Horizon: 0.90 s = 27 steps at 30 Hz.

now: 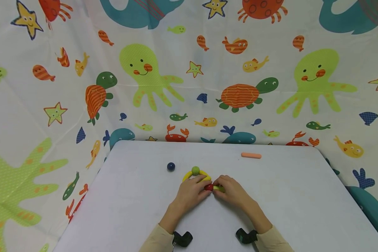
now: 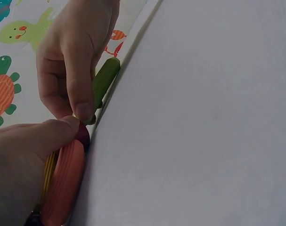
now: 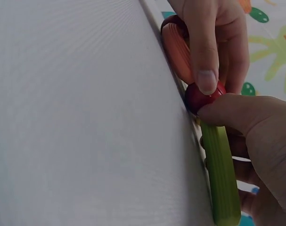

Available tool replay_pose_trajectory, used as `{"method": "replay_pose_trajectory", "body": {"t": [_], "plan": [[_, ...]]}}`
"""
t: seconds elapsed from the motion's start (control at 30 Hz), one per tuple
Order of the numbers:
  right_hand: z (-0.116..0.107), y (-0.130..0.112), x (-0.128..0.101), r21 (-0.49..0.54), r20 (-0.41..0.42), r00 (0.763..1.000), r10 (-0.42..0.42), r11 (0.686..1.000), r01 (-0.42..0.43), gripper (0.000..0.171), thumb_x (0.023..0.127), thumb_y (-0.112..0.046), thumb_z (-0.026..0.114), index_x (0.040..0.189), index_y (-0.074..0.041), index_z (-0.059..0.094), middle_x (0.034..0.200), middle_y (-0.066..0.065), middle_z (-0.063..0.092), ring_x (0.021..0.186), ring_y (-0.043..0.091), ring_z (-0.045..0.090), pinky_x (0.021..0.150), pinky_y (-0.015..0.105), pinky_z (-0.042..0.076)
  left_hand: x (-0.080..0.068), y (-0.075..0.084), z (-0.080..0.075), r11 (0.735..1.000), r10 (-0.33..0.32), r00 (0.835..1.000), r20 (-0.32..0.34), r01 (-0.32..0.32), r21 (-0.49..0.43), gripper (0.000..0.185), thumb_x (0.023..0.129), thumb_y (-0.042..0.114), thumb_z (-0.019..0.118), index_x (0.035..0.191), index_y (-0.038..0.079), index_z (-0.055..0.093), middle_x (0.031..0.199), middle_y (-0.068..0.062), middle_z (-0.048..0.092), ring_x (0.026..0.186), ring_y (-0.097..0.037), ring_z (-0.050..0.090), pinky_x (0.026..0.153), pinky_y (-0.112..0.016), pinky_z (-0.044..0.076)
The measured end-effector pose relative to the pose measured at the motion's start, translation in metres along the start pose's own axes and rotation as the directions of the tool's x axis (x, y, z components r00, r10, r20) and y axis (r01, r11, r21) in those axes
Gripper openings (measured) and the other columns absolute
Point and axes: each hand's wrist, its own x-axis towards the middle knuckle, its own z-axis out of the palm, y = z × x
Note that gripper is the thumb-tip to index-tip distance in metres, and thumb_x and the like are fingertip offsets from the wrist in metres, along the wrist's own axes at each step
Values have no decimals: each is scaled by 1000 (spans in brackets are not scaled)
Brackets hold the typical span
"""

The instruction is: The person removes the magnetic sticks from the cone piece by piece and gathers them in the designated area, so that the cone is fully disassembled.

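Observation:
My two hands meet at the middle of the white table (image 1: 129, 210). The left hand (image 1: 196, 189) holds a curved orange piece (image 2: 62, 183) and pinches a red ball (image 1: 209, 187) at its end with thumb and finger. The right hand (image 1: 225, 189) grips a green stick (image 3: 220, 179), whose tip sits against the red ball (image 3: 199, 96). Just beyond the left hand's fingers lies a yellow arc (image 1: 189, 175) with a green ball (image 1: 195, 170) at its top. The palms hide how the pieces join.
A navy ball (image 1: 171, 166) lies loose to the left of the yellow arc. An orange stick (image 1: 251, 155) lies near the far edge on the right. A sea-animal print cloth (image 1: 189, 87) hangs behind and around the table.

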Motion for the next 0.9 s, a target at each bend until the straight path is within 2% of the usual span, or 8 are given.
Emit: {"method": "replay_pose_trajectory", "body": {"t": [0.27, 0.47, 0.67, 0.9], "plan": [[1, 1, 0, 11, -25, 1000, -10, 1000, 10, 16, 86, -20, 77, 99, -15, 71, 91, -7, 66, 82, 5, 51, 74, 24, 48, 0, 0, 1, 1000, -14, 1000, -11, 14, 4, 35, 91, 42, 72, 122, 26, 71, 127, 3, 69, 110, -15, 69, 96, -40, 54], [3, 2, -1, -19, -46, 999, 4, 1000, -5, 12, 85, -13, 75, 96, -15, 71, 94, -7, 67, 88, 8, 58, 81, 30, 53, -1, 0, 1, 1000, -20, 1000, -6, 20, 3, 35, 91, 41, 71, 123, 26, 71, 128, 3, 68, 112, -15, 68, 98, -43, 53], [0, 1, -1, -36, -31, 999, 39, 999, -40, 20, 86, -15, 77, 104, -14, 69, 97, -5, 68, 87, 8, 56, 80, 29, 52, -1, -1, 0, 1000, -20, 1000, -10, 20, 12, 35, 91, 42, 71, 122, 27, 71, 127, 3, 69, 113, -14, 68, 98, -42, 53], [-7, 1, -2, -64, -29, 998, 53, 996, -55, 24, 83, -15, 81, 106, -14, 71, 100, -5, 68, 92, 10, 60, 85, 32, 55, -1, 0, 1, 1000, -24, 1000, -8, 24, 13, 35, 91, 41, 72, 122, 27, 71, 127, 3, 69, 113, -13, 67, 97, -41, 53]]}}
